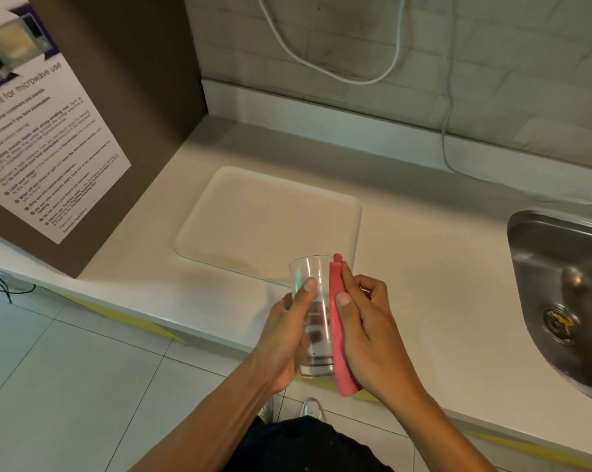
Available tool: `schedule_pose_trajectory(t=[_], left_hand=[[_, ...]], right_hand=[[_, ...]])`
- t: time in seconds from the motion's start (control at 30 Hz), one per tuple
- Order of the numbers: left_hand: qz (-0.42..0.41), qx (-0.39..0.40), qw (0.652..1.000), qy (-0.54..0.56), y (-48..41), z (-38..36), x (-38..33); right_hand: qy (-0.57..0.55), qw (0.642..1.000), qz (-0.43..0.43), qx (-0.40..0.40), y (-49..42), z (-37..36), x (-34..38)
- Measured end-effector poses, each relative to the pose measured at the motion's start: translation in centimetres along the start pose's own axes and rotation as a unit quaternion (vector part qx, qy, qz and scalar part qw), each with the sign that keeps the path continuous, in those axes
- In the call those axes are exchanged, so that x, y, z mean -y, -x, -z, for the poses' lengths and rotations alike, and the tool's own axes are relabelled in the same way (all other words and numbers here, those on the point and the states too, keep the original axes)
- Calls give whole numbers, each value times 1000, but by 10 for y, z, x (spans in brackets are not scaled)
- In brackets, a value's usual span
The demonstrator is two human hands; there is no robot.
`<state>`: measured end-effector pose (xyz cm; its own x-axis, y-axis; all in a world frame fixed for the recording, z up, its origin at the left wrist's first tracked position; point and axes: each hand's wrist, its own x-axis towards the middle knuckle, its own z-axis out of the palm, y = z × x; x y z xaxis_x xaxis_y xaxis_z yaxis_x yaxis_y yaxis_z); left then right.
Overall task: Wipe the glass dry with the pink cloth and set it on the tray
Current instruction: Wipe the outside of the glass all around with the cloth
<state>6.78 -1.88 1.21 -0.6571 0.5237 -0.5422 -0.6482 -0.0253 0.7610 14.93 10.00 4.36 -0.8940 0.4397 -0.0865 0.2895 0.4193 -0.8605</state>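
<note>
Left hand (284,335) around clear, upright glass (313,318)

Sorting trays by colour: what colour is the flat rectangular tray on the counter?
The flat rectangular plastic tray is pale cream, seen in the head view.

The sink (560,284) at the counter's right end is cut off by the picture's right edge. The poster's (32,131) left part runs out of frame, and its small print is too blurred to read. The pink cloth (338,328) hides the glass's (313,318) right side; the left hand (284,338) covers its lower left.
</note>
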Motion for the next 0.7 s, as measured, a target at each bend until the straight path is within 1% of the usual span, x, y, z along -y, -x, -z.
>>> schedule_pose_trajectory(t=[0.07, 0.13, 0.3, 0.47, 0.53, 0.57, 0.63, 0.7], left_hand=[[-3, -19, 1000, 4, 1, 1, 0], [-3, -11, 1000, 3, 1, 3, 1], [32, 0, 999, -4, -6, -1, 7], [33, -17, 999, -9, -1, -14, 7], [33, -9, 999, -24, -1, -14, 2], [33, -6, 999, -26, -3, -12, -1], [34, -5, 999, -22, -7, -6, -6], [39, 8, 999, -22, -9, -3, -4]], right_hand=[[7, 1000, 6, 1, 0, 1, 0], [20, 1000, 10, -4, 1, 1, -1], [52, 998, 24, -8, -2, -2, -1], [55, 998, 19, -23, -17, -2, 11], [69, 996, 49, -38, -18, -1, 17], [72, 994, 74, -37, -13, -2, 18], [65, 992, 105, -9, 2, -3, 13], [25, 996, 85, 21, 11, 0, 9]])
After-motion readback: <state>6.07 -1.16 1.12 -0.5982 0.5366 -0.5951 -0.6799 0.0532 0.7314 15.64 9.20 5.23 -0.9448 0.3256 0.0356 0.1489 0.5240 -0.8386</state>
